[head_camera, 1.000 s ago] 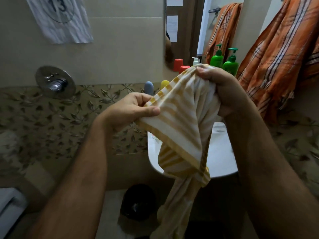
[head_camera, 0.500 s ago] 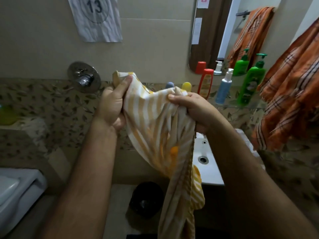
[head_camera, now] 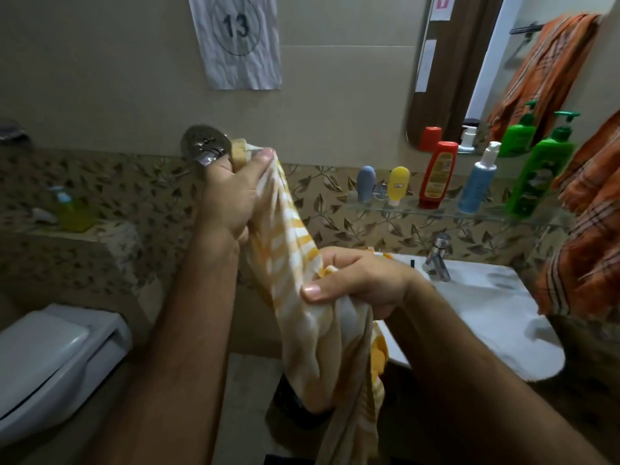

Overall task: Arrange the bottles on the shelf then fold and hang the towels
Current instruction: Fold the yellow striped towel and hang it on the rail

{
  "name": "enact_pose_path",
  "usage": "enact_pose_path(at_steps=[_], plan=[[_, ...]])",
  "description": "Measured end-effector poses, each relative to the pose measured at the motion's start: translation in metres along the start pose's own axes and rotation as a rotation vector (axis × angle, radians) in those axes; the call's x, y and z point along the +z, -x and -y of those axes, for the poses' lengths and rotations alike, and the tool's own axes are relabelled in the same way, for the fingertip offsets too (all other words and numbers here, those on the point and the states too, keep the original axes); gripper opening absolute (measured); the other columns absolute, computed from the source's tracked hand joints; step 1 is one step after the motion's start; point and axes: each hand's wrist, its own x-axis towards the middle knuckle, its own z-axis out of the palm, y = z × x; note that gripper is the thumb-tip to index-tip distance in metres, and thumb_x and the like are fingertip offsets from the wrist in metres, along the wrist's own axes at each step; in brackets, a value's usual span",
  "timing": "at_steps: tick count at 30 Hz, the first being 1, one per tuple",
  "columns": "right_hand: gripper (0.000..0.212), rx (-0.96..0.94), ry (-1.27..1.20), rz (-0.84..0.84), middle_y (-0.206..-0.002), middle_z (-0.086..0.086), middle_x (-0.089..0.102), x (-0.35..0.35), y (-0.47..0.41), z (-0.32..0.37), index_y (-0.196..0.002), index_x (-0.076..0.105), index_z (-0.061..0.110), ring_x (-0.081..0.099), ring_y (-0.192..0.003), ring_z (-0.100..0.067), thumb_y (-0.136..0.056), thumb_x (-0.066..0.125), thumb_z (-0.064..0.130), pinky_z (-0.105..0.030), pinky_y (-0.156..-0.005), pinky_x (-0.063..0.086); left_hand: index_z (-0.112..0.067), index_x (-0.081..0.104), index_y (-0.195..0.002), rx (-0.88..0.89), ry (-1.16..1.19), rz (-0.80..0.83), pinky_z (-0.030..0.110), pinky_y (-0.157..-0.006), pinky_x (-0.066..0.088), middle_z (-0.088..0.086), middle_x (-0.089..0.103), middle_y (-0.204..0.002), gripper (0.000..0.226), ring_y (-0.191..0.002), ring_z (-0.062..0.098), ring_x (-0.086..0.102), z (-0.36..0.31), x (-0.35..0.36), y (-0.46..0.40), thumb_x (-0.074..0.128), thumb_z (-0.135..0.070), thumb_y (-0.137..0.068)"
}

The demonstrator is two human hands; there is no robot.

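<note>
Gripping the yellow striped towel (head_camera: 288,250) between them above the floor beside the sink (head_camera: 486,317), the left hand (head_camera: 231,193) pinches a top corner and the right hand (head_camera: 362,283) clutches lower; better to find matching corners before folding.

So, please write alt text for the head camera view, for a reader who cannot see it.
Both hands grip a yellow-striped towel: left hand high, right hand lower. Five bottles stand on the glass shelf beside an orange towel, above the sink.
</note>
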Motion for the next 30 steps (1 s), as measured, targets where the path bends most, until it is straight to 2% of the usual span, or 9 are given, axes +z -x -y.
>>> enact_pose_path(at_steps=[4,7,9,11,16,20,23,26,30], plan=[[0.029,-0.067,-0.089,0.088,-0.087,-0.005,0.074,0.030,-0.022,0.004,-0.093,0.072,0.005,0.072,-0.079,-0.013,-0.074,0.080,0.025,-0.025,-0.077,0.059,-0.019,0.064,-0.078,0.016,-0.074,-0.018,0.016,-0.054,0.047,-0.008,0.062,-0.064,0.015,-0.051,0.000,0.056,-0.004,-0.018,0.005,0.067,-0.029,-0.089],[0.012,-0.103,-0.040,0.082,-0.087,-0.005,0.074,0.034,-0.024,0.015,-0.092,0.072,0.005,0.072,-0.079,-0.014,-0.081,0.073,0.011,-0.025,-0.076,0.059,-0.018,0.066,-0.080,0.042,-0.044,-0.041,0.020,-0.058,0.049,-0.007,0.065,-0.067,0.013,-0.058,0.003,0.060,-0.011,-0.032,0.004,0.068,-0.028,-0.088],[0.014,-0.094,0.061,-0.073,-0.088,-0.008,0.074,0.027,-0.017,0.022,-0.089,0.075,0.008,0.071,-0.079,-0.017,-0.084,0.062,0.006,-0.028,-0.076,0.060,-0.016,0.067,-0.084,0.032,-0.025,-0.062,0.029,-0.067,0.055,-0.001,0.068,-0.076,0.010,-0.070,0.011,0.064,-0.009,-0.040,0.004,0.069,-0.025,-0.088],[0.009,-0.063,0.177,-0.257,-0.093,-0.013,0.072,0.012,-0.008,0.024,-0.091,0.074,0.009,0.070,-0.082,-0.022,-0.084,0.069,0.011,-0.031,-0.078,0.059,-0.017,0.066,-0.082,0.015,-0.020,-0.090,0.032,-0.073,0.055,-0.002,0.068,-0.076,0.008,-0.073,0.011,0.064,-0.003,-0.046,0.004,0.069,-0.022,-0.088],[0.033,0.063,0.339,-0.690,-0.101,-0.013,0.073,-0.040,0.013,0.006,-0.099,0.070,0.008,0.072,-0.093,-0.027,-0.076,0.074,0.032,-0.040,-0.087,0.059,-0.016,0.063,-0.074,-0.025,-0.084,-0.174,0.036,-0.071,0.051,0.006,0.062,-0.076,0.016,-0.074,0.020,0.057,0.027,-0.060,0.003,0.069,-0.021,-0.088],[0.022,0.139,0.491,-0.981,-0.096,-0.007,0.070,-0.064,0.023,-0.020,-0.091,0.070,0.014,0.069,-0.093,-0.023,-0.081,0.077,0.032,-0.044,-0.086,0.058,-0.015,0.064,-0.070,-0.067,-0.209,-0.204,0.033,-0.070,0.052,0.003,0.066,-0.073,0.020,-0.072,0.017,0.060,0.051,-0.065,-0.004,0.070,-0.025,-0.086],[0.022,0.185,0.634,-1.203,-0.110,-0.003,0.064,-0.072,0.026,-0.034,-0.104,0.067,0.015,0.062,-0.100,-0.019,-0.086,0.073,0.026,-0.037,-0.081,0.056,-0.010,0.066,-0.072,-0.072,-0.330,-0.192,0.028,-0.065,0.047,0.000,0.063,-0.070,0.020,-0.067,0.014,0.057,0.069,-0.066,-0.009,0.070,-0.023,-0.086],[0.044,0.310,0.842,-1.371,-0.120,-0.007,0.061,-0.079,0.032,-0.043,-0.127,0.056,0.013,0.059,-0.106,-0.022,-0.088,0.070,0.029,-0.036,-0.082,0.051,0.010,0.064,-0.082,-0.079,-0.385,-0.197,0.028,-0.061,0.038,0.007,0.055,-0.071,0.033,-0.067,0.016,0.047,0.087,-0.068,-0.009,0.070,-0.022,-0.087],[0.037,0.349,0.814,-1.407,-0.104,-0.009,0.069,-0.090,0.042,-0.048,-0.113,0.063,0.011,0.065,-0.096,-0.026,-0.089,0.069,0.038,-0.048,-0.087,0.055,0.000,0.063,-0.076,-0.132,-0.433,-0.222,0.026,-0.061,0.037,0.002,0.053,-0.062,0.026,-0.057,0.013,0.044,0.104,-0.071,-0.005,0.066,-0.022,-0.090]])
